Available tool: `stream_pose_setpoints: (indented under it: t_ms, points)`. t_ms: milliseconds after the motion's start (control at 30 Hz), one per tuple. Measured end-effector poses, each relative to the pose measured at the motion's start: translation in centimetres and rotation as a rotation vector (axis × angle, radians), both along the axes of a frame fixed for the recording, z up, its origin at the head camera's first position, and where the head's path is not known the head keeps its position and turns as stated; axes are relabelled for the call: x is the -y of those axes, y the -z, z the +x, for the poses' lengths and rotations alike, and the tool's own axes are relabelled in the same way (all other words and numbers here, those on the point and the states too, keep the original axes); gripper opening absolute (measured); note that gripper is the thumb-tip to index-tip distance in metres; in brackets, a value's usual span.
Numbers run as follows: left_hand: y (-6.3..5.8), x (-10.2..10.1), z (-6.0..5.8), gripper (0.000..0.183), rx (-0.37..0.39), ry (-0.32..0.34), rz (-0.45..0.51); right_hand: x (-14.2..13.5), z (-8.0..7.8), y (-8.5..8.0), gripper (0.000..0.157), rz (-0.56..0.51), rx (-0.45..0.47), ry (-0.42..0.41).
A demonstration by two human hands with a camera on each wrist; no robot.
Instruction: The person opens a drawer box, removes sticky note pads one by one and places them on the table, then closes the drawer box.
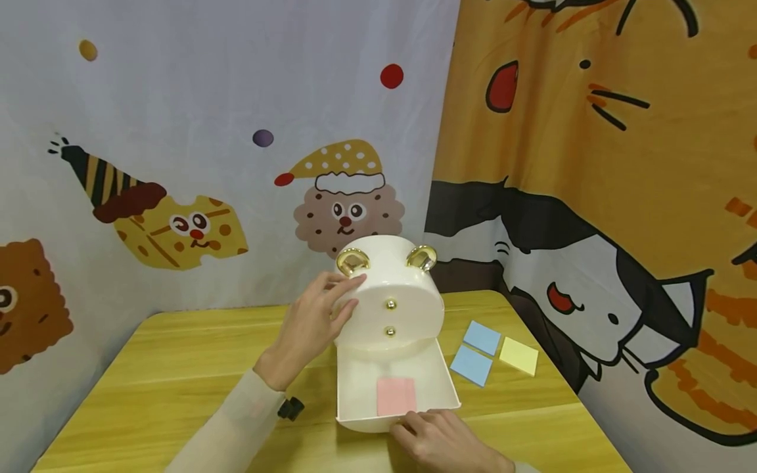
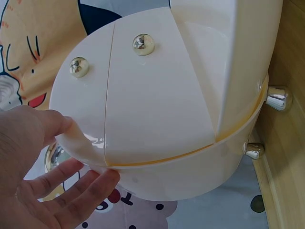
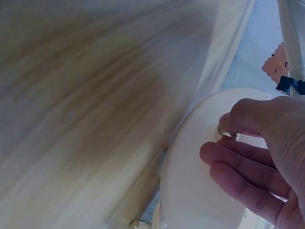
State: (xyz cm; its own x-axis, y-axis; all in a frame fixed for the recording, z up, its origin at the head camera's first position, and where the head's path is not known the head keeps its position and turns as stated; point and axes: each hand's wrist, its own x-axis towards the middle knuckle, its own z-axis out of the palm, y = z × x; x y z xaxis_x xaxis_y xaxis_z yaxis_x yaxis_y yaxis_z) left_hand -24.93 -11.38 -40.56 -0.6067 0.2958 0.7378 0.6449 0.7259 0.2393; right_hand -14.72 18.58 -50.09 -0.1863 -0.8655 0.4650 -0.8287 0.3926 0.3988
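A white rounded drawer box with gold ears stands on the table, its lowest drawer pulled out towards me. Inside that drawer, near the front, lies a pink sticky-note pad. My left hand rests on the box's left side; in the left wrist view its thumb and loosely spread fingers touch the curved edge. At the drawer's front, my right hand pinches a gold knob between thumb and finger, the other fingers lying against the white face. The head view hides this knob.
Right of the box lie two blue sticky-note pads and a yellow one. The wooden table meets a cartoon-printed curtain behind. Two shut upper drawers carry gold knobs.
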Motion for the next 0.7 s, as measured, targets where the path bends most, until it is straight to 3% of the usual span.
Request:
stream_pose_setpoints:
  t_ms: [233,567,700]
  points:
    - [-0.01,-0.03,-0.05,0.051,0.005,0.001,0.004,-0.03,-0.06,-0.02,0.008,-0.005,0.016,0.003]
    - [0.14,0.0,0.03,0.051,-0.002,0.001,0.005,-0.09,0.11,-0.34,0.024,-0.021,0.069,0.007]
    - [0.05,-0.05,0.02,0.051,-0.002,0.001,0.006,-0.05,-0.13,-0.37,0.01,-0.047,0.02,0.005]
